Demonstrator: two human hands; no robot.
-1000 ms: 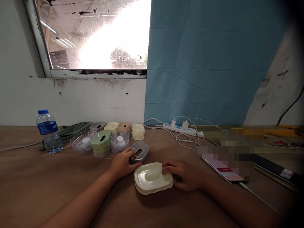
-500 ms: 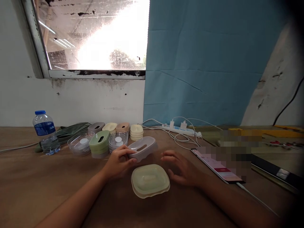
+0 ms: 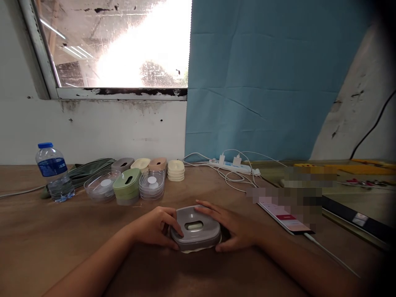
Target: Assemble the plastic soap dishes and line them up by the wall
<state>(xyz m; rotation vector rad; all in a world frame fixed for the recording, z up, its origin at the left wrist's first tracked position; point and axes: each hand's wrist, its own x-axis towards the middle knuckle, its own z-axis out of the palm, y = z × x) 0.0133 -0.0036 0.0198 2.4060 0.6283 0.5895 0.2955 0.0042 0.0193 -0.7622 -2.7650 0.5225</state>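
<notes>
A grey plastic cover [image 3: 198, 235] with an oval slot sits over the pale cream-green piece [image 3: 194, 226], whose rim shows below its front edge and whose top shows through the slot. My left hand [image 3: 157, 227] grips the cover's left side, with fingers on top and the thumb low at the edge. On the right side, my right hand [image 3: 232, 225] holds the cover between fingers laid along the far edge and a thumb at the near corner. Both hands are closed round the cover, near the table's front.
Stacked green covers [image 3: 127, 185], clear trays [image 3: 151, 185] and cream pieces [image 3: 176, 170] stand behind on the brown table [image 3: 77, 235]. A water bottle [image 3: 54, 171] is at the left. At the right lie a phone [image 3: 287, 216] with a cable and a power strip [image 3: 232, 166].
My left hand has brought the grey cover toward me and down onto the cream-green piece. My right hand has moved in and closed on the cover's right side.
</notes>
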